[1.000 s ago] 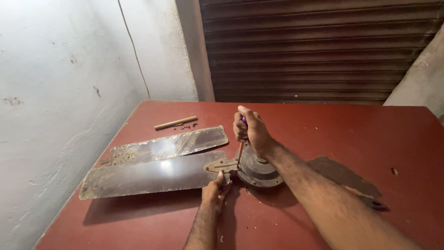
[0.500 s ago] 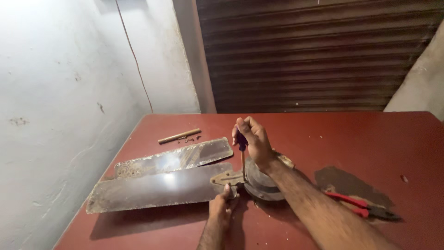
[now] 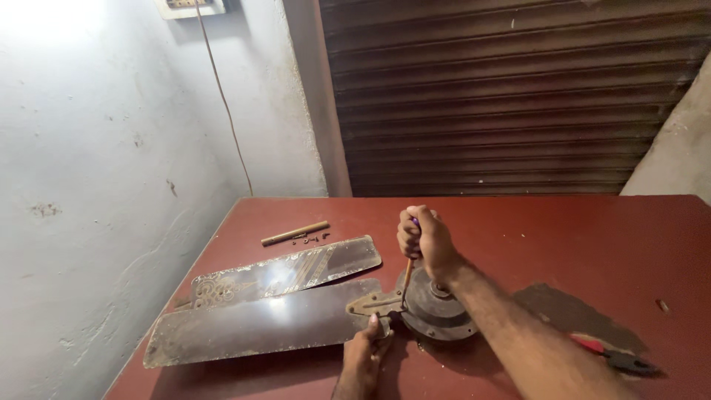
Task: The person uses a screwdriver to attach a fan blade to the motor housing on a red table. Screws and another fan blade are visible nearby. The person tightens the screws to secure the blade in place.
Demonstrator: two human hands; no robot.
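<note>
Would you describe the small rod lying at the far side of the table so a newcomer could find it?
On the red table, look beyond the two dusty fan blades toward the white wall. The brass-coloured rod lies there beside a few tiny screws, slim and round where the blades are broad and flat.

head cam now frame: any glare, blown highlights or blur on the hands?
Head view: top-left wall is blown out white; soft glare streaks on the two fan blades. Right hand on the screwdriver and left hand look sharp, no motion blur. Dark shadow lies under the right forearm on the red table; edges bow slightly from the wide lens.
</note>
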